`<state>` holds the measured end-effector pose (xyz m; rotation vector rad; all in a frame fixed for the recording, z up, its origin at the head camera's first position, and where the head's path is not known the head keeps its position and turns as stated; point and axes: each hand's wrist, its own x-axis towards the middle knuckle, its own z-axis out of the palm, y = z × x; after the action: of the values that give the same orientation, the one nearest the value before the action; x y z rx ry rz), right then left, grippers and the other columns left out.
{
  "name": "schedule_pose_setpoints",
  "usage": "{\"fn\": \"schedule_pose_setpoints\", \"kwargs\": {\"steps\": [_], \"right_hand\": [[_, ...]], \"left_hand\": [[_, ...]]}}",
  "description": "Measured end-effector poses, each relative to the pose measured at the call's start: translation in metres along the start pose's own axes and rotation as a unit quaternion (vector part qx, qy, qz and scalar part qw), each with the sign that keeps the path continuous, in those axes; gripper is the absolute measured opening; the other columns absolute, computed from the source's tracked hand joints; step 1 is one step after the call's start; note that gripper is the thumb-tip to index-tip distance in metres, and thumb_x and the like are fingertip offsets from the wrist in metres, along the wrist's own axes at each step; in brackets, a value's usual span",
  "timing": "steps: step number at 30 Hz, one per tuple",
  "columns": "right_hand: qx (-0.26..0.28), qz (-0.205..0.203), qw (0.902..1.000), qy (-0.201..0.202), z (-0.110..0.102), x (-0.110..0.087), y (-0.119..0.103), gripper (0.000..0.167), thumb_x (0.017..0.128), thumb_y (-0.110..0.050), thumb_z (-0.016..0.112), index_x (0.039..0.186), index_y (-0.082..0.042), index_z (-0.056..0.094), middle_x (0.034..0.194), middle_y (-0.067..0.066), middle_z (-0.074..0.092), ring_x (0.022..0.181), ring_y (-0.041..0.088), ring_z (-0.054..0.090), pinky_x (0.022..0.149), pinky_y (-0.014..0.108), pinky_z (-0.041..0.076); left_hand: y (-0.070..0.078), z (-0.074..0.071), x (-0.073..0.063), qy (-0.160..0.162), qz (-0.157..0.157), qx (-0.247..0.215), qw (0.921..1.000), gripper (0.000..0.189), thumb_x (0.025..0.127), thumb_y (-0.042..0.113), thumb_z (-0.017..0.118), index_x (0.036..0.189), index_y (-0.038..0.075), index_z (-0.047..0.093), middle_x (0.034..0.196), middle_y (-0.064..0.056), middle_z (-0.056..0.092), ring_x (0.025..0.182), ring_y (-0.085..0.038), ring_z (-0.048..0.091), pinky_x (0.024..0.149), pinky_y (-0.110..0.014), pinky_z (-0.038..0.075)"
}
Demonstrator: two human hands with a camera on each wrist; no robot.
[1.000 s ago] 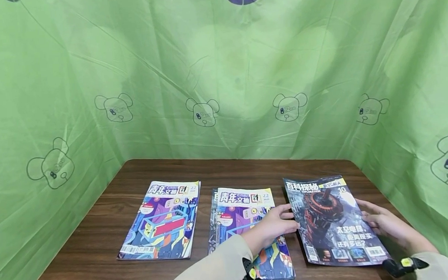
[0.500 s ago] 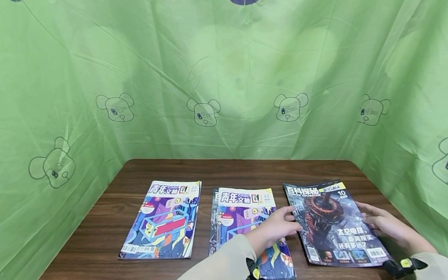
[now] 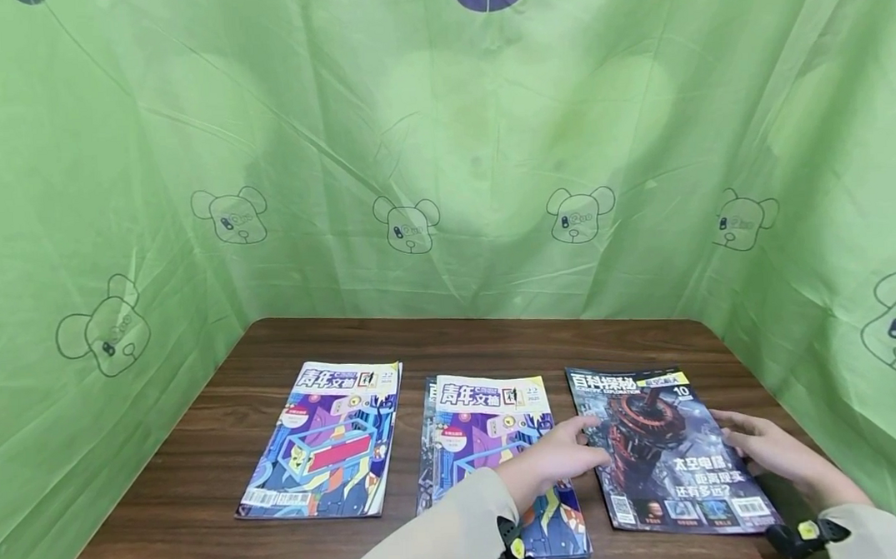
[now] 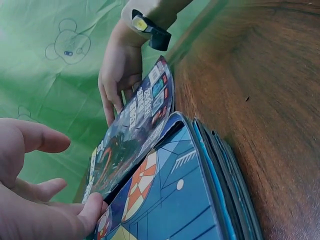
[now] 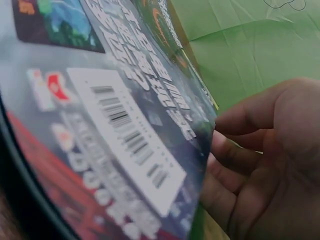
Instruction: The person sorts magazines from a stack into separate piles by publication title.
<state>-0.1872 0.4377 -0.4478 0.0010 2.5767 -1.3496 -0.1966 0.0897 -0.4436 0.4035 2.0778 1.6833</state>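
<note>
A dark magazine (image 3: pixel 659 462) with a red machine on its cover lies at the right of the table. My right hand (image 3: pixel 778 453) pinches its right edge; in the right wrist view the fingertips (image 5: pixel 227 120) meet that edge beside the barcode. My left hand (image 3: pixel 553 458) has its fingers spread loosely at the magazine's left edge, fingertips overlapping the cover. Beneath the left forearm sits a stack of magazines (image 3: pixel 461 396), a purple, colourful one on top and a greyish one showing at its left. The left wrist view shows the dark magazine (image 4: pixel 132 127) sloping beside this stack.
Another colourful purple magazine (image 3: pixel 335 443), with pages showing at its right edge, lies at the left of the brown wooden table (image 3: pixel 451 342). A green curtain (image 3: pixel 488 161) with bear outlines encloses the back and sides.
The dark magazine's top edge has come down and now lies flatter. My left hand has shifted slightly right, its fingers further over the cover. The right hand has lowered slightly.
</note>
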Motion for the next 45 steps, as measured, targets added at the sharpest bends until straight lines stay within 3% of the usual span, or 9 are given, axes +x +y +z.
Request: {"fn": "schedule_pose_setpoints", "kwargs": {"steps": [8,16,22,25,33,41,45], "right_hand": [[-0.042,0.009,0.9988,0.024,-0.002,0.003,-0.004,0.052,0.106,-0.014,0.039,0.143,0.022,0.029,0.098,0.011,0.063,0.082,0.014,0.059,0.070,0.036,0.059],[-0.048,-0.001,0.9978,0.046,-0.004,0.002,-0.008,0.050,0.106,-0.013,0.039,0.138,0.024,0.034,0.114,0.029,0.064,0.089,0.015,0.065,0.072,0.036,0.060],[-0.037,-0.010,0.9989,0.029,-0.004,0.002,-0.012,0.051,0.108,-0.015,0.037,0.143,0.022,0.029,0.122,0.033,0.059,0.096,0.024,0.065,0.075,0.038,0.058],[-0.033,-0.015,0.9990,0.026,-0.002,0.003,-0.015,0.052,0.108,-0.016,0.038,0.144,0.021,0.029,0.121,0.031,0.059,0.095,0.023,0.065,0.074,0.038,0.058],[-0.014,-0.015,0.9996,0.018,0.012,0.010,-0.028,0.053,0.107,-0.017,0.043,0.145,0.017,0.032,0.121,0.028,0.061,0.092,0.024,0.065,0.073,0.040,0.058],[0.024,-0.035,0.9991,0.000,0.032,0.019,-0.038,0.054,0.105,-0.017,0.048,0.145,0.017,0.033,0.114,0.023,0.066,0.087,0.025,0.067,0.066,0.040,0.058],[0.015,-0.054,0.9983,-0.015,0.042,0.024,-0.045,0.053,0.105,-0.016,0.047,0.144,0.018,0.034,0.112,0.023,0.066,0.086,0.026,0.066,0.063,0.039,0.058]], "left_hand": [[0.003,0.001,-0.002,0.000,-0.005,-0.002,1.0000,0.059,0.081,0.009,0.072,0.138,0.016,0.060,0.115,-0.010,0.058,0.085,-0.018,0.053,0.064,-0.033,0.047],[0.001,0.000,-0.003,-0.013,0.001,-0.021,0.9997,0.056,0.082,0.010,0.072,0.137,0.016,0.061,0.092,-0.004,0.056,0.073,-0.013,0.049,0.058,-0.028,0.041],[0.001,-0.003,-0.004,-0.023,0.006,-0.028,0.9993,0.054,0.083,0.009,0.073,0.135,0.018,0.061,0.095,-0.001,0.060,0.085,-0.016,0.057,0.076,-0.035,0.053],[0.000,-0.005,-0.005,-0.034,0.016,-0.041,0.9985,0.055,0.084,0.009,0.072,0.136,0.017,0.060,0.093,0.000,0.064,0.089,-0.019,0.061,0.083,-0.040,0.054],[-0.004,-0.011,-0.006,-0.030,0.034,-0.064,0.9970,0.055,0.086,0.006,0.070,0.138,0.011,0.057,0.115,-0.009,0.067,0.095,-0.015,0.064,0.093,-0.043,0.053],[-0.006,-0.020,-0.009,-0.014,0.034,-0.069,0.9969,0.052,0.087,0.007,0.070,0.137,0.012,0.059,0.119,-0.013,0.066,0.094,-0.016,0.065,0.093,-0.042,0.053],[-0.008,-0.028,-0.011,0.000,0.028,-0.058,0.9979,0.050,0.088,0.010,0.071,0.137,0.015,0.060,0.120,-0.012,0.066,0.100,-0.018,0.065,0.096,-0.043,0.052]]}}
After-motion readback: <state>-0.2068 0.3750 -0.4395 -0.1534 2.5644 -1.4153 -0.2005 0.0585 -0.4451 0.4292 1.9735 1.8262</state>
